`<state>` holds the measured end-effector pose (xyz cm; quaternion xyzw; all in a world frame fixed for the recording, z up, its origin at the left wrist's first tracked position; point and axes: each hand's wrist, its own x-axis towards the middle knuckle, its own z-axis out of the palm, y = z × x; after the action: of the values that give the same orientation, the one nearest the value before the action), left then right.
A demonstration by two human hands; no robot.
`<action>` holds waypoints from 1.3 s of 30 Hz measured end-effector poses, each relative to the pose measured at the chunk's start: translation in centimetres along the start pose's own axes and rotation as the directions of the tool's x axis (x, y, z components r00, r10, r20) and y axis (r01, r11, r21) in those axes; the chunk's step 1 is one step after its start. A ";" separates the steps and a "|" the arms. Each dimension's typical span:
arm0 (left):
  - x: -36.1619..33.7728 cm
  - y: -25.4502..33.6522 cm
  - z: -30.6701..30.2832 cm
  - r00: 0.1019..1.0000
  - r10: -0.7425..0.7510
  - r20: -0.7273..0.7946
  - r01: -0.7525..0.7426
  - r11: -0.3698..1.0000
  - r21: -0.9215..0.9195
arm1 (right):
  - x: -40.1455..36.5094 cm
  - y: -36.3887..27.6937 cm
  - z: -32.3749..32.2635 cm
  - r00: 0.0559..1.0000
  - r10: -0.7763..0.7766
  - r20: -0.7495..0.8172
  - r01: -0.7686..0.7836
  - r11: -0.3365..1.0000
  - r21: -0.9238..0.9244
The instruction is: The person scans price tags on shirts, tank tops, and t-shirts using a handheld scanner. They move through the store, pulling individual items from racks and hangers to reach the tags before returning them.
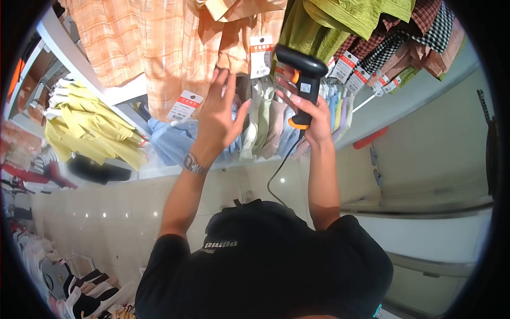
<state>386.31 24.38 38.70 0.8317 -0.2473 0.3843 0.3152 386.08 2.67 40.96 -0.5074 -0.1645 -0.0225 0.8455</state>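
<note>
My right hand [314,114] is wrapped round the handle of a black and orange barcode scanner [307,85], its head raised and its cable hanging below. With fingers stretched out, my left hand [219,114] is at the lower edge of an orange checked garment [180,58]; whether the fingertips touch the cloth is hard to tell. A wristwatch [194,162] is on that wrist. Between the hands and the scanner hangs a white and red price tag [261,56]. Another price tag [185,106] hangs to the left of my left hand.
Green garments [345,18] and checked shirts [396,48] with tags hang at the upper right. Yellow clothes [87,125] hang on the left. Below the upper row is a lower row of pastel clothes [268,125]. A white counter [425,234] stands at the right.
</note>
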 end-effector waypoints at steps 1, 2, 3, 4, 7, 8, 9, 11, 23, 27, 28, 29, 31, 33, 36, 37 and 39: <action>-0.6 -0.1 -0.3 0.999 -0.023 0.038 0.022 1.000 0.010 | -0.9 0.6 -0.8 0.999 0.033 -0.021 -0.034 0.998 -0.060; -1.5 -0.5 -0.4 0.997 -0.056 0.053 0.057 0.998 -0.020 | -1.9 1.4 -1.8 0.997 0.064 -0.045 -0.069 0.990 -0.120; -2.6 -0.9 -0.1 0.994 -0.086 0.070 0.090 0.995 -0.053 | -3.1 2.2 -2.8 0.989 0.121 -0.087 -0.133 0.981 -0.141; -3.4 -1.0 0.1 0.990 -0.112 0.086 0.120 0.989 -0.087 | -4.4 2.7 -3.1 0.972 0.178 -0.154 -0.197 0.973 -0.122; -4.9 0.0 -0.2 0.974 -0.182 0.136 0.209 0.952 -0.223 | -9.1 5.5 -5.6 0.900 0.299 -0.316 -0.355 0.925 -0.137; -5.2 0.2 -0.1 0.967 -0.195 0.166 0.235 0.932 -0.275 | -10.6 6.1 -6.0 0.876 0.330 -0.351 -0.402 0.903 -0.153; -5.3 0.3 0.2 0.970 -0.190 0.152 0.230 0.922 -0.312 | -12.2 6.5 -6.6 0.846 0.362 -0.391 -0.452 0.876 -0.167; -5.1 0.8 0.4 0.955 -0.199 0.220 0.274 0.875 -0.399 | -14.7 6.7 -7.0 0.816 0.363 -0.450 -0.487 0.850 -0.198; -0.7 8.0 7.7 0.924 0.094 0.370 0.251 0.581 -0.774 | -22.8 1.3 -7.7 0.691 0.097 -0.716 -0.434 0.849 -0.303; 1.0 10.1 11.2 0.908 0.100 0.406 0.295 0.536 -0.791 | -22.8 1.2 -12.2 0.660 0.092 -0.746 -0.426 0.864 -0.270; 1.6 10.6 12.1 0.908 0.086 0.411 0.310 0.523 -0.794 | -22.4 0.9 -13.4 0.650 0.100 -0.753 -0.433 0.863 -0.259; 2.3 11.1 13.1 0.895 0.082 0.438 0.338 0.517 -0.786 | -22.0 0.5 -14.7 0.640 0.108 -0.760 -0.438 0.864 -0.247; 4.1 12.8 15.6 0.887 0.054 0.459 0.376 0.494 -0.784 | -20.8 -1.0 -17.5 0.652 0.079 -0.754 -0.421 0.865 -0.274; 5.6 14.8 18.2 0.862 0.056 0.504 0.420 0.479 -0.771 | -20.7 -2.3 -20.2 0.661 0.043 -0.749 -0.386 0.876 -0.290; 7.7 18.5 23.1 0.850 0.050 0.524 0.447 0.457 -0.769 | -20.9 -4.5 -25.4 0.676 -0.027 -0.737 -0.288 0.910 -0.297; 8.4 19.8 24.4 0.840 0.060 0.540 0.461 0.448 -0.766 | -21.1 -5.0 -27.2 0.672 -0.040 -0.740 -0.251 0.927 -0.278; 10.2 22.3 27.1 0.850 0.083 0.521 0.430 0.461 -0.776 | -21.5 -6.0 -30.6 0.665 -0.045 -0.745 -0.208 0.948 -0.242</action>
<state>390.80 -11.84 40.57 0.6426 -0.3883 -0.0554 0.6582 372.38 -29.55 26.43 -0.5859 0.2224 -0.2138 0.7494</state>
